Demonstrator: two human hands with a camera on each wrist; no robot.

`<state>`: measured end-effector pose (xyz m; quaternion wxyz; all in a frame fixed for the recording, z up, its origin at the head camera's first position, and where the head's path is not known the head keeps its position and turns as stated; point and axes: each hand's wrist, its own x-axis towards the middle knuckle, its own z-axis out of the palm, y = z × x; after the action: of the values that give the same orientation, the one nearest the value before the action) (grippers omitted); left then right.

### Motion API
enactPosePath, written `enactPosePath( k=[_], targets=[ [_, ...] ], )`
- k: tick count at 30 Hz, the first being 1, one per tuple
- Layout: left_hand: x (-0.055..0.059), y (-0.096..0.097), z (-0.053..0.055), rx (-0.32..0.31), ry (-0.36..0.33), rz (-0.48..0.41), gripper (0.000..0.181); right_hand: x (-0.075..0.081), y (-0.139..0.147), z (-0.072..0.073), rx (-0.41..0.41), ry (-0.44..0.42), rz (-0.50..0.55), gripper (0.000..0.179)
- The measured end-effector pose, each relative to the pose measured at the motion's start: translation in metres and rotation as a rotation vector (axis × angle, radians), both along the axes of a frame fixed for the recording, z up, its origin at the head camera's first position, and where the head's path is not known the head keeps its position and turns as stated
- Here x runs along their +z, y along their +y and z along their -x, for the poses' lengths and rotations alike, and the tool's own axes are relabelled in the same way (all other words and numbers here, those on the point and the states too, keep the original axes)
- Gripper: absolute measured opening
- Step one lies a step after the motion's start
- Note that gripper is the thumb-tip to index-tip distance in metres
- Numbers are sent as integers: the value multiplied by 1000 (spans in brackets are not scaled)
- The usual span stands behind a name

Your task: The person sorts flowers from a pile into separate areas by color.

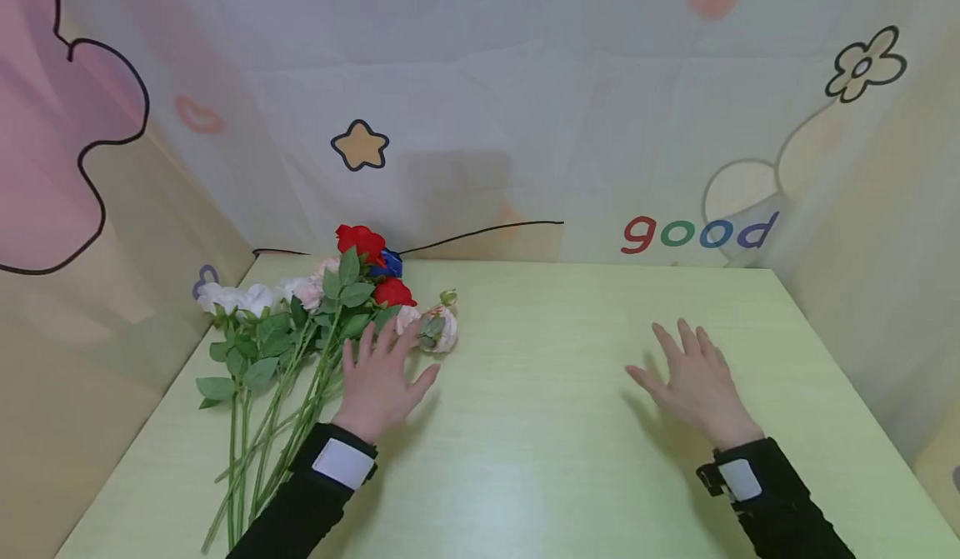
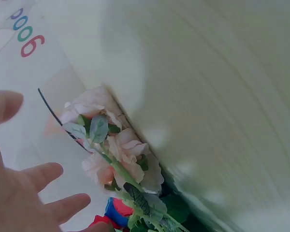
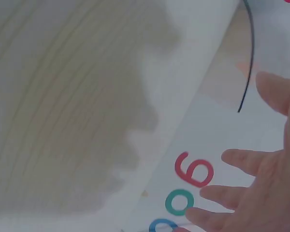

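A bunch of artificial flowers lies on the left of the table, its long green stems [image 1: 242, 459] pointing toward the front. Among the blooms are white flowers [image 1: 257, 299], red roses [image 1: 362, 242], a blue flower [image 1: 387, 264] and pale pink flowers [image 1: 446, 331]. Over the right side of the bunch my left hand [image 1: 381, 388] is spread with nothing in it, overlapping some leaves in the head view. In the left wrist view, pale pink blooms [image 2: 128, 150] show beyond the fingertips. My right hand [image 1: 697, 392] hovers above the table's right part, fingers spread and holding nothing.
The pale wooden table [image 1: 540, 426] runs back to a printed curtain [image 1: 465, 84] with a star, hearts and the word "good". Curtain also hangs along the left and right sides. Each wrist wears a dark band with a white patch.
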<state>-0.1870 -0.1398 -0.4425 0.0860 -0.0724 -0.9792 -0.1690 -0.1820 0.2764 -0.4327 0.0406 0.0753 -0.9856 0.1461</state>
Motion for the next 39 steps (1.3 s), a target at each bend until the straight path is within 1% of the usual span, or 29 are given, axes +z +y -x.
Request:
enactPosePath(
  k=[2, 5, 8, 11, 14, 18, 21, 24, 28, 32, 35, 37, 39],
  targets=[
    [3, -3, -1, -6, 47, 5, 61, 1, -5, 1, 23, 5, 65, 77],
    [10, -8, -1, -14, 115, 16, 46, 3, -16, 2, 52, -1, 203, 65],
    [17, -17, -3, -17, 140, 27, 34, 5, -29, 3, 65, -28, 347, 53],
    [21, -30, -4, -8, 104, 27, 28, 7, -46, 6, 69, -85, 488, 44],
    [26, -46, -5, 4, 59, 33, 23, 6, -63, 10, 64, -166, 650, 39],
    [29, -70, -7, 15, 9, 55, 21, 4, -86, 15, 70, -274, 863, 39],
    [28, -85, -9, 24, -20, 67, 26, 1, -103, 19, 84, -335, 967, 42],
    [24, -97, -11, 38, -36, 82, 31, -1, -121, 23, 92, -382, 1037, 43],
    [20, -105, -14, 54, -53, 110, 31, -2, -143, 27, 89, -434, 1083, 42],
    [18, -107, -16, 63, -73, 112, 22, -4, -157, 30, 85, -469, 1107, 42],
    [18, -108, -16, 78, -94, 91, 13, -6, -164, 32, 86, -481, 1120, 42],
    [19, -108, -15, 88, -107, 76, 12, -7, -166, 33, 82, -487, 1126, 42],
    [20, -109, -14, 93, -115, 59, 16, -8, -167, 35, 72, -491, 1136, 43]
  ],
)
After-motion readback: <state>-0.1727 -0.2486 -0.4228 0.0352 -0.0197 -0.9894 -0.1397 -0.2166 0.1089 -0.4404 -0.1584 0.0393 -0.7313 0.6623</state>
